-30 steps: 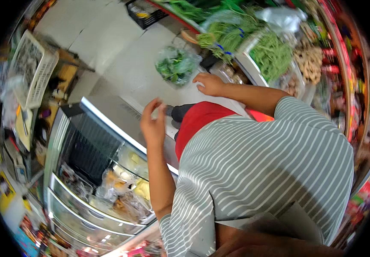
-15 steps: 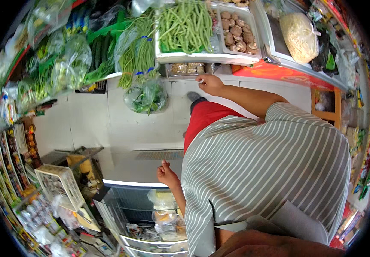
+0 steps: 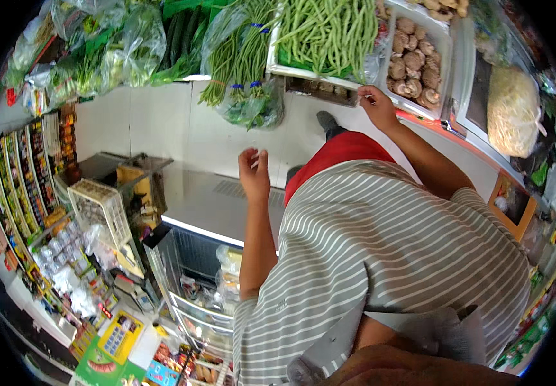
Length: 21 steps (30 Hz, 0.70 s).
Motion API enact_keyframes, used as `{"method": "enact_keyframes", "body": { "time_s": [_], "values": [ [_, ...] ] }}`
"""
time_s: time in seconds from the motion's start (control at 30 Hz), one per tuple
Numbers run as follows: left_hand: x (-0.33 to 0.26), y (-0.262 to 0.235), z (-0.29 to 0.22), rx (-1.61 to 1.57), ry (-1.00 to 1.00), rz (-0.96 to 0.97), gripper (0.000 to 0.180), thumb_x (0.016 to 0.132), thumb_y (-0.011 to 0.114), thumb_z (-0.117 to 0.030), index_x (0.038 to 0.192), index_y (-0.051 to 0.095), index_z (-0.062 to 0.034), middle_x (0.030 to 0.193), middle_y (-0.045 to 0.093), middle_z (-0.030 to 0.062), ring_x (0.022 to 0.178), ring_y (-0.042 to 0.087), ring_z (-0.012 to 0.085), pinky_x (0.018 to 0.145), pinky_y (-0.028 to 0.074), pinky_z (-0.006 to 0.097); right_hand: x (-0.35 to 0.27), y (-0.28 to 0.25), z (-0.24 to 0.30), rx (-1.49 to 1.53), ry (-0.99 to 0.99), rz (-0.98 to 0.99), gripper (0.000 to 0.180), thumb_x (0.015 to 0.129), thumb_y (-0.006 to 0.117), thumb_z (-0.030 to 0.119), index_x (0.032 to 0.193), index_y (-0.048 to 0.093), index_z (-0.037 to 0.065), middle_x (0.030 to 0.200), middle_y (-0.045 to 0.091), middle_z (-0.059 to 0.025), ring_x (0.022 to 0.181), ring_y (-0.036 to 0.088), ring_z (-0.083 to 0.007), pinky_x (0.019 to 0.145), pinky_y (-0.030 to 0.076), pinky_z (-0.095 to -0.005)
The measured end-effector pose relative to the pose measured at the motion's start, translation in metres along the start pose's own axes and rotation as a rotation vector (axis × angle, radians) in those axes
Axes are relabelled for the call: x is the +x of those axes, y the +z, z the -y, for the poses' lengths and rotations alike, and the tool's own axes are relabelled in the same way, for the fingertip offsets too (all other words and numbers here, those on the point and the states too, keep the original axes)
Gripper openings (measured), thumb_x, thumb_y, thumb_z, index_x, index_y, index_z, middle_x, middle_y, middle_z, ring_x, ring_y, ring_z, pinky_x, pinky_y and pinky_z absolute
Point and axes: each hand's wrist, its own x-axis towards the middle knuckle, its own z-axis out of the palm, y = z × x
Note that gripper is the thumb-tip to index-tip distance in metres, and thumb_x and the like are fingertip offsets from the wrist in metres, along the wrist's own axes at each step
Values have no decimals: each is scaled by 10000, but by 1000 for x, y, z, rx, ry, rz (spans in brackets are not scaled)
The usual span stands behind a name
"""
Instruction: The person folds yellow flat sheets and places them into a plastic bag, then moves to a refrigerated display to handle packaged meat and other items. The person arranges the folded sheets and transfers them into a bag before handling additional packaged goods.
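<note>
My left hand (image 3: 254, 174) is raised in mid-air above the white floor, fingers apart and holding nothing. It hangs below a bagged bunch of leafy greens (image 3: 252, 106). My right hand (image 3: 376, 106) reaches forward to the rim of a white tray of brown mushrooms (image 3: 413, 64), fingertips at the tray's near corner. I cannot see whether those fingers pinch anything. A tray of green beans (image 3: 326, 32) lies just left of the mushrooms. My striped shirt and red shorts fill the lower middle.
Bundles of long beans (image 3: 239, 58) and bagged greens (image 3: 117, 58) line the stall at the top. A clear bag of pale sprouts (image 3: 512, 109) sits at right. A glass-topped freezer chest (image 3: 213, 199), a white crate (image 3: 101, 209) and snack shelves (image 3: 27, 186) stand at left.
The view has swung toward the vegetable stall. My left hand rose from beside the freezer to mid-air. My right hand stayed stretched forward and now reaches the mushroom tray's rim.
</note>
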Motion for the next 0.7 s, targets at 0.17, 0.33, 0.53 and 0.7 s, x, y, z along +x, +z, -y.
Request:
{"method": "enact_keyframes", "body": {
  "time_s": [0.17, 0.33, 0.53, 0.7],
  "values": [
    [35, 21, -13, 42, -5, -28, 401, 920, 723, -187, 1226, 558, 11, 1178, 605, 126, 992, 627, 208, 829, 529, 331, 18, 16, 18, 71, 54, 154, 239, 929, 652, 107, 1155, 642, 30, 957, 718, -70, 776, 671, -132, 712, 536, -287],
    [60, -13, -9, 49, -14, -67, 380, 922, 715, -195, 1214, 580, 7, 1142, 638, 120, 954, 640, 203, 818, 528, 331, 43, 79, 70, 227, 176, 317, 269, 950, 632, 126, 1199, 634, 25, 962, 718, -88, 743, 678, -139, 710, 541, -283],
    [66, -110, 34, 71, -114, -225, 316, 927, 701, -200, 1194, 643, -43, 1042, 697, 114, 914, 655, 203, 818, 516, 330, 69, 217, 129, 180, 1, 568, 369, 931, 644, 102, 1293, 590, 53, 1161, 688, -102, 1066, 664, -200, 903, 529, -327],
    [58, -228, 84, -23, -124, -444, 296, 936, 692, -214, 1136, 649, 0, 1107, 647, 156, 922, 671, 238, 783, 547, 347, 106, 320, 140, -47, -124, 398, 510, 900, 689, 142, 1373, 514, 64, 1221, 652, -141, 1088, 649, -241, 941, 493, -360]
  ]
}}
